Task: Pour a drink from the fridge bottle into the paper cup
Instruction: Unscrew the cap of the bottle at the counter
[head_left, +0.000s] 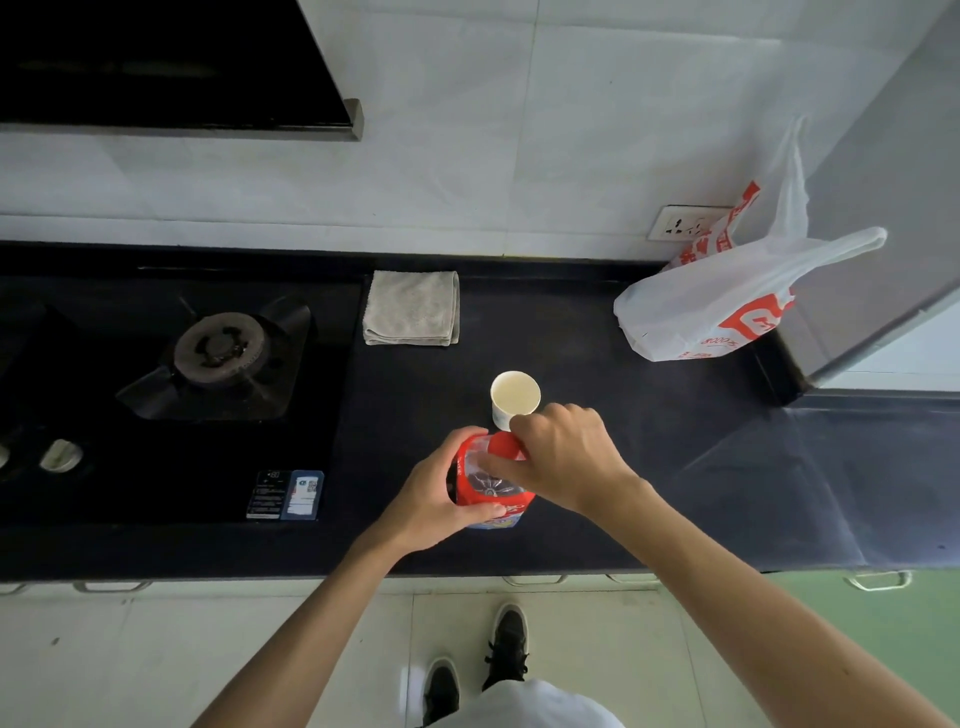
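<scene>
Stretching across the whole view, the dark tabletop (597, 519) runs along a pale tiled wall, with the black range hood (156, 62) hanging at upper left. Set into the tabletop's left part is the gas stove (171, 395), its round burner (221, 348) in plain sight and a sticker (284, 495) at its near right corner. At the far right a white plastic bag (717, 306) with red print slumps against the corner, just below a wall socket (683, 223). A folded grey cloth (411, 307) lies at the back edge, just beside the stove.

Near the middle stands the bottle (493, 499), upright on the tabletop, with a red label and dark drink inside. The left hand (436, 499) wraps around its body from the left, fingers closed on the label. The right hand (566, 462) comes over the top, its fingers pinched around the red cap (506, 446), which sits on the neck. Just behind the bottle, and partly behind the right hand's knuckles, the paper cup (514, 397) stands upright with its mouth open; whether the cup touches either is unclear.

Below the tabletop edge, two dark shoes (506, 644) stand on the light floor.
</scene>
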